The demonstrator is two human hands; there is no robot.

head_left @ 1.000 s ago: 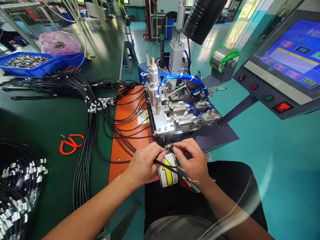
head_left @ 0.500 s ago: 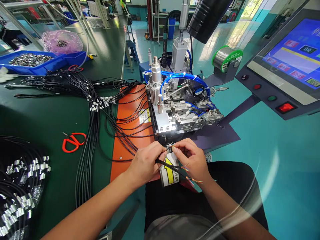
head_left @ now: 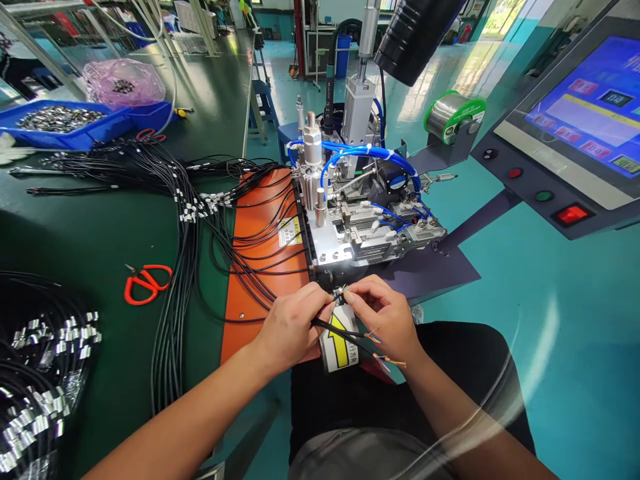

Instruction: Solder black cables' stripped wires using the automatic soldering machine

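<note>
My left hand [head_left: 295,320] is closed around a few black cables [head_left: 345,331] at the front edge of the machine [head_left: 360,227]. Their stripped ends, with thin coloured wires [head_left: 383,360], stick out to the right below my other hand. My right hand [head_left: 383,313] pinches fine wires [head_left: 343,290] at the tip of a cable, close to the left fingertips. Just under the fingers is a white label with a yellow arrow [head_left: 340,343]. From the left hand, more black cables run back over the orange plate [head_left: 245,320].
Red-handled scissors [head_left: 149,285] and a long cable bundle [head_left: 173,320] lie on the green table. Cables with metal connectors [head_left: 45,373] are heaped at left. A blue tray of metal parts [head_left: 60,123] stands behind. On the right are a solder wire spool [head_left: 453,117] and a control panel [head_left: 565,133].
Both hands stay almost in place. The right fingers shift very slightly at the wire tips, and the loose coloured ends move a little to the right.
</note>
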